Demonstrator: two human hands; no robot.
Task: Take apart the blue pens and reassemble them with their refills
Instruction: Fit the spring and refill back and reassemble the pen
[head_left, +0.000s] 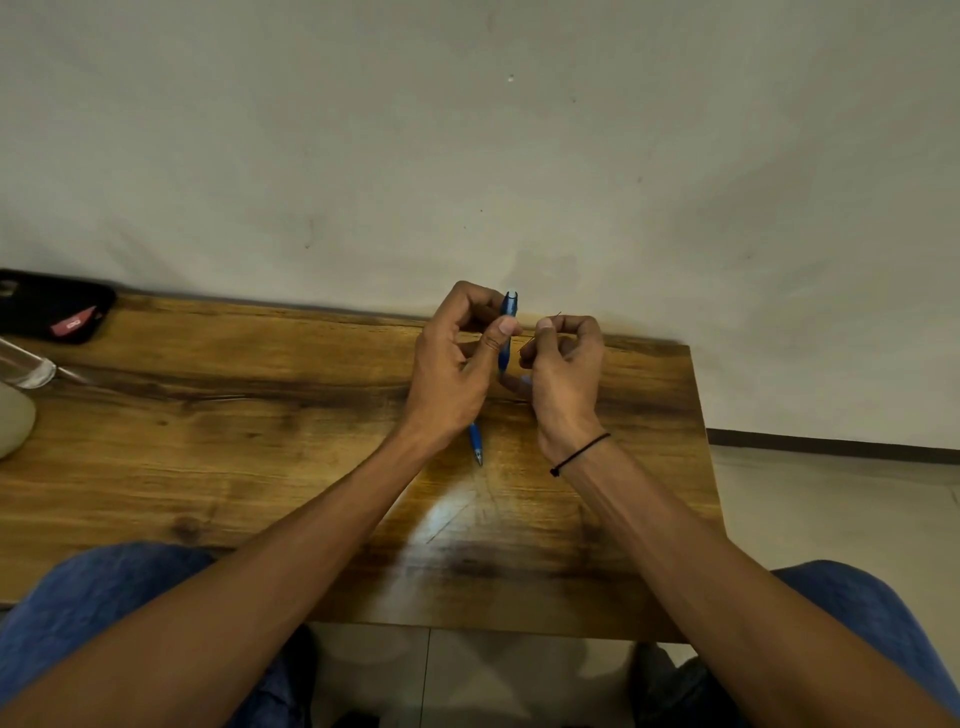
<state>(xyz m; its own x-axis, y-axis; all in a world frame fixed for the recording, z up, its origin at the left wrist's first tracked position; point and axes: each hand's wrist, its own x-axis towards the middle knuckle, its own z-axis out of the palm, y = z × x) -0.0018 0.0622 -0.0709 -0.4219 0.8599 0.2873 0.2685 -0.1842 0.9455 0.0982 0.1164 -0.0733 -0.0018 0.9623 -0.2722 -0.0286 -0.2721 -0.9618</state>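
Left grip (457, 358) is clamped on an upright blue pen (508, 322); right grip (563, 358) pinches something thin, perhaps the refill. It should be fed in straight.

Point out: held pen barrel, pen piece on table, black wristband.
held pen barrel (508, 306), head view, upper barrel near the cap end
pen piece on table (475, 441), head view, blue grip section
black wristband (579, 454), head view, cord across the wrist

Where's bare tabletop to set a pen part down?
Free: the wide stretch between the black pouch and the left hand, and the near strip between the forearms. Crowded: under the hands, where a blue pen lies, and the far-left edge by the glass.
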